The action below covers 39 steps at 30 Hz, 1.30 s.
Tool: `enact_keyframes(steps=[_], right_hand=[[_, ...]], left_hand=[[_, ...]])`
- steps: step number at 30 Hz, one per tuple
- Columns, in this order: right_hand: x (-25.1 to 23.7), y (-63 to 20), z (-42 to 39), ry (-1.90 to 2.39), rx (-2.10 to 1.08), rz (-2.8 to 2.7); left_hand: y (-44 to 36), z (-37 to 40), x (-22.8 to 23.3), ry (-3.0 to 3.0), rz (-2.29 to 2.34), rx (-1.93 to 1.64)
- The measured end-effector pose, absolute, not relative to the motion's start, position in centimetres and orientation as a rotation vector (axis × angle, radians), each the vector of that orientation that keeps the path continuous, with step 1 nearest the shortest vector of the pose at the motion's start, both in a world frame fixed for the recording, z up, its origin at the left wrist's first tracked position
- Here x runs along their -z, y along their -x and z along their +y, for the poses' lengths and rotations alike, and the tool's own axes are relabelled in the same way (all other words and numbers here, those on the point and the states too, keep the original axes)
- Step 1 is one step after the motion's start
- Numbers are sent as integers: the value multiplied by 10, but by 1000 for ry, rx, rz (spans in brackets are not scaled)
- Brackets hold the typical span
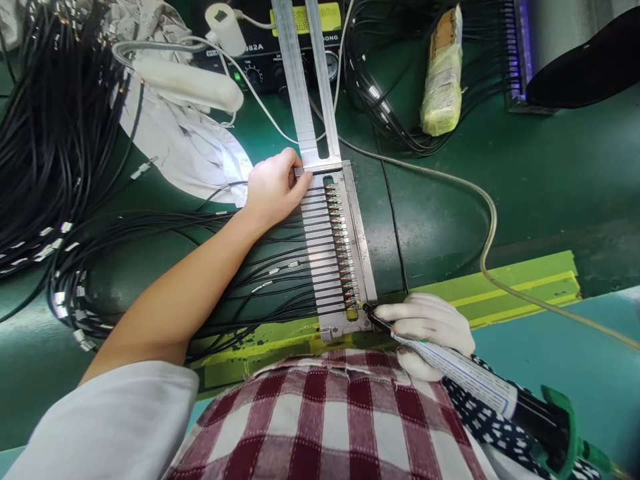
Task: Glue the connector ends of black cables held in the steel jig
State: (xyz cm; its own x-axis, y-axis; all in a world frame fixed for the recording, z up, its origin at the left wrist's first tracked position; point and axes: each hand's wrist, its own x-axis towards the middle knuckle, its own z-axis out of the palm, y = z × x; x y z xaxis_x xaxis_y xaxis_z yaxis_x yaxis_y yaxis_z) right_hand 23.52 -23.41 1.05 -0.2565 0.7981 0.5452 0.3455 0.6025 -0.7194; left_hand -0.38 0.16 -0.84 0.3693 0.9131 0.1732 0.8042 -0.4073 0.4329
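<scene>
Hands at a metal jig [356, 233] loaded with a row of thin black wires [280, 257].

Left hand [274, 190] lies on the jig's far left corner, fingers curled together and pressing the frame, clamped on nothing; right hand [425, 327], in a white glove, has its grip closed on a pen-like tool [453, 363] whose dark tip touches the jig's near end, at the last of the copper wire ends [341, 247] lined up in the slot; the wires run out of the jig's left side across the green counter [500, 200]; a cable bundle [45, 133] is heaped well to the left. Likely risks: the tip slipping onto a neighbouring wire end; the jig shifting if the left hand eases its pressure; the forearm dragging loose wires out of their grooves.
</scene>
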Motion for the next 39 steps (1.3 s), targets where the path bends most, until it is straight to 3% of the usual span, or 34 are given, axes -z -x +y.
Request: enact_keyframes(steps=[39], right_hand=[[-10, -234, -237, 918, -575, -1808]], left_hand=[[4, 2, 10, -2346, 1521, -574]])
